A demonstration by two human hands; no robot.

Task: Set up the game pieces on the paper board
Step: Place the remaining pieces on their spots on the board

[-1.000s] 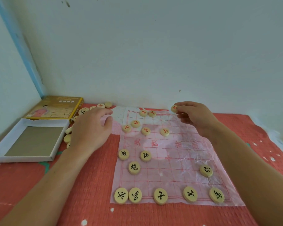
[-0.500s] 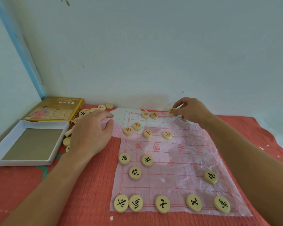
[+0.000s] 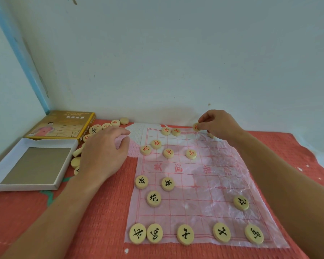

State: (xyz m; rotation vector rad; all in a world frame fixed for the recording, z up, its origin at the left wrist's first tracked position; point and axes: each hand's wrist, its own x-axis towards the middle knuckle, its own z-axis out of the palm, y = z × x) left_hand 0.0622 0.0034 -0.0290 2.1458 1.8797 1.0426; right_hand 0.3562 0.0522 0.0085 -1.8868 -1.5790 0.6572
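Still, little has changed: the right hand [image 3: 219,125] keeps pinching a red piece [image 3: 196,126] at the far row of the paper board [image 3: 204,184], upper right of centre, so placement looks unfinished. The left hand [image 3: 103,152] hovers loosely curled, seemingly empty, beside the loose pieces [image 3: 76,162].

I read this as a plain home room: scuffed pale walls [image 3: 157,53] meet in a corner, and a coral knitted blanket [image 3: 101,212] covers the surface below.

Left hand [image 3: 103,154], right hand [image 3: 221,125] bare; both forearms bare up to frame edge.
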